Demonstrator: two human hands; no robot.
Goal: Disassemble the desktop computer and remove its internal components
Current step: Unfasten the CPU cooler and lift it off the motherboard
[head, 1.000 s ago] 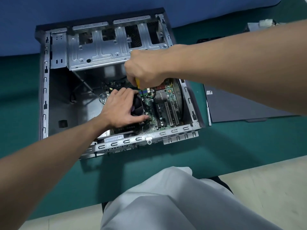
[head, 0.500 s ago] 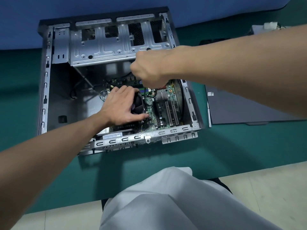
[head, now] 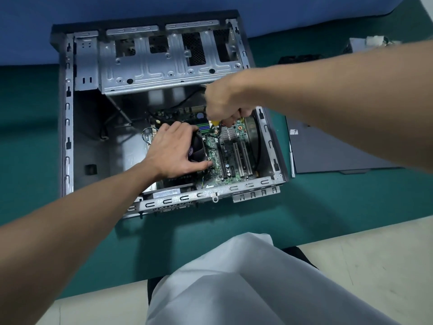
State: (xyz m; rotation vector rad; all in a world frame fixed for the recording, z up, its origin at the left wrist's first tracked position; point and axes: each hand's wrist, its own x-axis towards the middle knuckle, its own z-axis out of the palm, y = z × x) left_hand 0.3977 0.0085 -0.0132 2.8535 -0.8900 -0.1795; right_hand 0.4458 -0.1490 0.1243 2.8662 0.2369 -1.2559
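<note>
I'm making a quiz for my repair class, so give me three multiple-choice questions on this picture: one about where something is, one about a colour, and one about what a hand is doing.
1. Where does the dark grey panel lie?
A) on the green mat, right of the case
B) inside the case
C) on the person's lap

2. What colour is the tool handle in the right hand?
A) red
B) yellow
C) blue

3. What is the left hand doing?
A) lifting a cable
B) lying on the mat
C) resting on the cooler fan

Answers:
1 A, the panel lies flat on the mat beside the case's right wall.
2 B, a bit of yellow shows under the curled fingers.
3 C, the palm covers most of the fan inside the case.
</note>
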